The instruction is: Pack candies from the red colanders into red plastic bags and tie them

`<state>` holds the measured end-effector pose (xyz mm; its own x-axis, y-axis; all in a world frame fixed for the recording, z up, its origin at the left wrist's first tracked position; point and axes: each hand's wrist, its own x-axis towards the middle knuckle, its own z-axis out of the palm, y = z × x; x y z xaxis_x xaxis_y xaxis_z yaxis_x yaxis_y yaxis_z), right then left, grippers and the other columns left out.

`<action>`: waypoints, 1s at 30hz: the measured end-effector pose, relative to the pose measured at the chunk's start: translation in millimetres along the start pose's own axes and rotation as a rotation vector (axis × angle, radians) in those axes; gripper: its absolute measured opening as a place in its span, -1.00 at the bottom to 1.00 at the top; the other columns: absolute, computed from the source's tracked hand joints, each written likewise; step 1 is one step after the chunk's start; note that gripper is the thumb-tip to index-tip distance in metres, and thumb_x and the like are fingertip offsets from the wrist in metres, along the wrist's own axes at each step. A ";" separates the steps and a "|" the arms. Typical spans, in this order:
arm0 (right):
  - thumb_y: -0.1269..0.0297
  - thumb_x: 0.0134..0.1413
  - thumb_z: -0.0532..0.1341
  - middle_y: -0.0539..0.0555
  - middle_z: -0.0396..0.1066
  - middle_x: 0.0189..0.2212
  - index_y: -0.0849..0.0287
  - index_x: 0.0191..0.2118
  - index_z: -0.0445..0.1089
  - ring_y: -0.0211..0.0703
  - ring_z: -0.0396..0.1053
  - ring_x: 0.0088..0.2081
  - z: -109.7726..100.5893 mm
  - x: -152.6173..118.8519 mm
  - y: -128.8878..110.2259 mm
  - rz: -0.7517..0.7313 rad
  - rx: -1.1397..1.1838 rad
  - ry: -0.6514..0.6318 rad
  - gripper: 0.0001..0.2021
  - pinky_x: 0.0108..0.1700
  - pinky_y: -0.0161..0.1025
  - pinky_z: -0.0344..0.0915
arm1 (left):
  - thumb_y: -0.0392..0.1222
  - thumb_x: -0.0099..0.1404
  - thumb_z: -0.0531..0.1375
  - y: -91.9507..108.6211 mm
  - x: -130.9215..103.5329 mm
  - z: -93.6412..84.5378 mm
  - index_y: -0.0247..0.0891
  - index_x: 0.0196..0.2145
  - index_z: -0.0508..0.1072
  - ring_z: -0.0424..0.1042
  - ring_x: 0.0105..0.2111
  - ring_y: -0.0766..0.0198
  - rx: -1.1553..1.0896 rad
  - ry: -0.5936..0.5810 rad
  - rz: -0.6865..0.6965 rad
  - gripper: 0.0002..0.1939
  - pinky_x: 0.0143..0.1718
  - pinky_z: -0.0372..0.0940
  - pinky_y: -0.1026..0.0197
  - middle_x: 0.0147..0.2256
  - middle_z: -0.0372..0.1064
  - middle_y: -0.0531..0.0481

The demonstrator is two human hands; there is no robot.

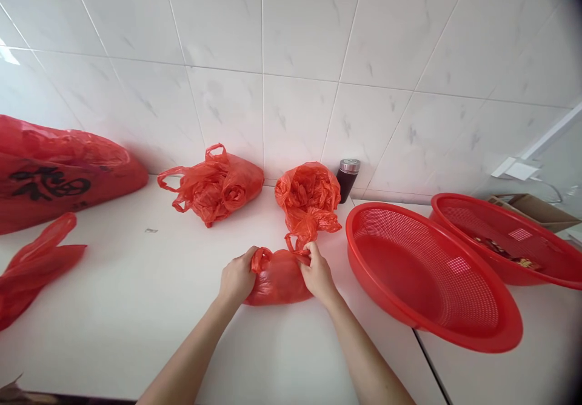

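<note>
A small red plastic bag (pixel 278 279) lies on the white counter (pixel 150 296) in front of me, bulging with something I cannot see. My left hand (pixel 237 279) grips its left top edge. My right hand (pixel 317 271) pinches its right handle. Both hands hold the bag's mouth apart. Just behind it stands another red bag (pixel 308 200) with its mouth crumpled open.
A knotted red bag (pixel 213 185) sits at the back by the tiled wall. A large printed red bag (pixel 54 171) and a flat one (pixel 31 265) lie at the left. Two red mesh baskets (pixel 431 271) (pixel 509 238) stand at the right, beside a dark bottle (pixel 347 179).
</note>
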<state>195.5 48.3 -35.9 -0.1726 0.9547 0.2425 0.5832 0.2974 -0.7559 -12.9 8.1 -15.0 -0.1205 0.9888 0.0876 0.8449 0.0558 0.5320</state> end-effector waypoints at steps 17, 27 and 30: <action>0.43 0.09 0.13 0.04 0.49 -0.37 0.13 -0.23 0.17 -0.11 0.41 -0.34 25.7 27.1 16.6 0.064 -0.386 0.035 -0.86 -0.33 -0.26 0.00 | -0.16 0.38 -0.02 4.4 47.4 21.9 -0.21 0.01 0.41 0.46 -0.32 0.14 0.309 -0.066 -0.100 -0.66 -0.27 0.28 0.07 -0.24 0.49 -0.11; 0.50 0.12 0.09 0.07 0.45 -0.35 0.13 -0.24 0.20 -0.07 0.37 -0.31 9.9 -6.9 12.8 -0.089 -0.422 0.016 -0.87 -0.27 -0.22 0.07 | -0.32 0.25 -0.05 -2.9 -3.0 20.9 -0.07 -0.12 0.44 0.45 -0.37 0.11 0.253 0.013 -0.020 -0.63 -0.47 0.08 0.21 -0.25 0.52 -0.03; 0.52 0.11 0.06 0.07 0.43 -0.33 0.12 -0.23 0.20 -0.07 0.35 -0.29 2.6 -18.9 11.0 -0.121 -0.396 0.020 -0.84 -0.24 -0.21 0.12 | -0.39 0.17 -0.03 -8.0 -26.4 18.0 -0.08 -0.20 0.42 0.42 -0.37 0.19 0.195 0.049 0.005 -0.65 -0.49 0.06 0.25 -0.28 0.50 0.05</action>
<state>203.1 33.5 -50.4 -0.2458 0.9114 0.3300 0.8207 0.3769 -0.4294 -7.1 -16.0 -36.7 -0.1372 0.9816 0.1329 0.9300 0.0815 0.3583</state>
